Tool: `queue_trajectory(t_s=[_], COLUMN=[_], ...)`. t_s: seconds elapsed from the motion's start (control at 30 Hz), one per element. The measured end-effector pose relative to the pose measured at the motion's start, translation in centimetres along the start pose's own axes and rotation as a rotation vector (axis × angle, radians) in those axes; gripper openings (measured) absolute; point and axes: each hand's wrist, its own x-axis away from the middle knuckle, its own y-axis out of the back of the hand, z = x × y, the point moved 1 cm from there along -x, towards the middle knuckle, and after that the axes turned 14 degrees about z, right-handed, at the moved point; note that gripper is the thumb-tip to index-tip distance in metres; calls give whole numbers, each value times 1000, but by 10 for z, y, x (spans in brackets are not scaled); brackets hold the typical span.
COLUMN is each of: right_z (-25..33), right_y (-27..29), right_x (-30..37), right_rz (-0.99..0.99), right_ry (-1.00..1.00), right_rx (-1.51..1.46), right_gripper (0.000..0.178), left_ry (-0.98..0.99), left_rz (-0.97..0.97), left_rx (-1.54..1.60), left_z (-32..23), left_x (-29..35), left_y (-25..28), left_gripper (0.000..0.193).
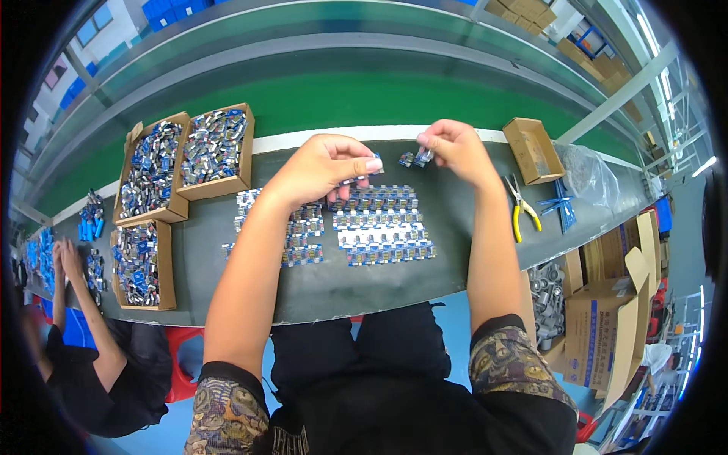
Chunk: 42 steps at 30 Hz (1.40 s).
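Over the far part of the dark work table, my left hand point(322, 171) is closed, with a small blue circuit board point(377, 161) between thumb and fingers. My right hand point(455, 148) pinches another small blue circuit board point(423, 157) to its right. One more little board piece point(406, 159) lies on the table beside that pinch. Below my hands, rows of small circuit boards point(383, 203) with metal parts form a panel-like block. A second group of circuit boards point(303, 227) lies left of it, partly hidden by my left forearm.
Cardboard boxes of small boards point(216, 148) stand at left. Yellow-handled pliers point(523, 212), blue tools point(560, 206), a small cardboard box point(533, 150) and a plastic bag point(591, 178) are at right. Metal parts point(547, 299) fill a carton below. A co-worker's hands point(68, 259) work far left.
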Motion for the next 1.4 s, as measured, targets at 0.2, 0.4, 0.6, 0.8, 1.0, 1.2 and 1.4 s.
queue_trajectory(t_s=[0.2,0.4,0.6,0.8,1.0,1.2,1.4], right_z=[-23,3,4,11,7,3,13], right_y=[25,-16,-51,-52,-55,-54,-45], right_x=[5,0,0,4,6,5,8], right_rz=[-209,-234,280,516,562,489,361], right_ry=[-298,90,93,81,172,112,72], right_rx=[428,227,-22,-96,-96,-221,-257], right_gripper=[30,26,27,18,18,21,22], left_ry=[-55,-19,81,80,-1,14,-50], left_rz=[23,14,81,190,236,218,194], left_rx=[11,57,-18,-113,-78,-67,104], left_z=[12,22,16,9,9,7,12], left_x=[-5,-9,-4,-3,0,-3,-2], left_y=[5,5,2,-5,-7,-5,-5], left_gripper=[30,33,30,22,20,14,20])
